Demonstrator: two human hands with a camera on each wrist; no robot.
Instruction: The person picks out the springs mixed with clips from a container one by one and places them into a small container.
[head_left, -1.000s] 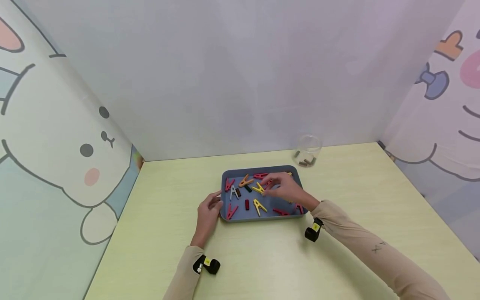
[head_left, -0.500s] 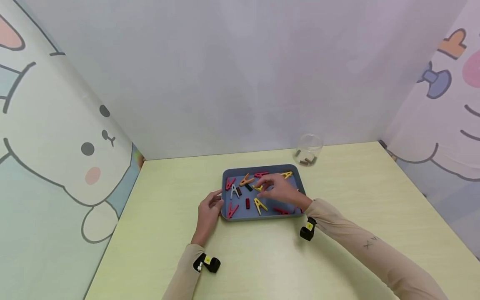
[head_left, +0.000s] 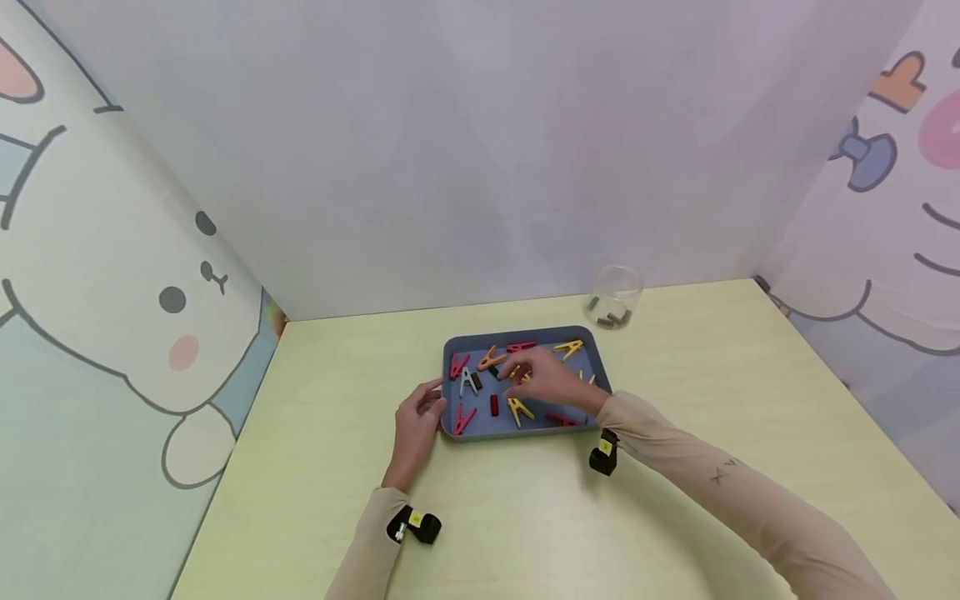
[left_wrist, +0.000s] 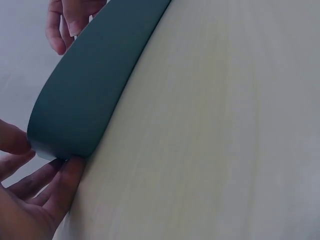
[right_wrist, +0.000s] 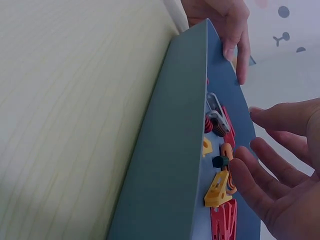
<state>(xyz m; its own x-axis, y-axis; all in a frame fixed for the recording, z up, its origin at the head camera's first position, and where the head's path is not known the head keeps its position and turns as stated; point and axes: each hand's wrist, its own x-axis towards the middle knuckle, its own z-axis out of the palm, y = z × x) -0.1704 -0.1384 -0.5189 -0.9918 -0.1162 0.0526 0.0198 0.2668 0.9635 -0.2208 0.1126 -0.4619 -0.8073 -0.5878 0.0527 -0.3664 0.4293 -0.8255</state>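
A shallow blue-grey tray (head_left: 525, 434) holds several plastic spring clips in red, yellow, orange and white, with small cylinders among them. My left hand (head_left: 415, 429) rests at the tray's left end, its extended thumb and fingers touching the wall by the near corner (left_wrist: 65, 145). Over the middle of the tray hovers my right hand (head_left: 551, 377), thumb and fingers apart with nothing between them. In the right wrist view its fingertips come close to a dark green cylinder (right_wrist: 220, 161) and a yellow clip (right_wrist: 217, 190). A red cylinder (head_left: 494, 405) lies nearer the tray's front.
A clear round container (head_left: 617, 293) with several small brownish cylinders stands on the pale wooden table (head_left: 352, 375), behind the tray's right end. A white sheet (head_left: 450, 167) hangs along the back, and cartoon-printed sheets flank the table.
My right hand has moved left across the tray, uncovering a yellow clip at the back right. The left hand stays at the tray's left end.
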